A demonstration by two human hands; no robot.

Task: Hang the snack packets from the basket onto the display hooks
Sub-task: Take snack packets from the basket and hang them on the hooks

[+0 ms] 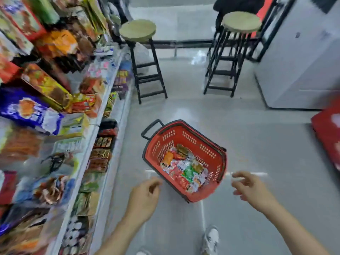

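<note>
A red plastic basket (191, 138) with a black handle stands on the grey floor ahead of me. Several small colourful snack packets (185, 166) lie in a heap at its bottom. My left hand (145, 196) hovers just left of the basket's near corner, fingers loosely curled and holding nothing. My right hand (250, 186) hovers just right of the basket, fingers spread and empty. The snack display (46, 100) fills the left side, blurred, with packets hanging and stacked on it; I cannot make out single hooks.
Two wooden-topped black stools (139, 32) (241, 23) stand beyond the basket. A white cabinet (301, 67) is at the right, with a red object (329, 137) below it. White shelf edges (103, 137) run down the left. My shoe (211, 238) is near the bottom.
</note>
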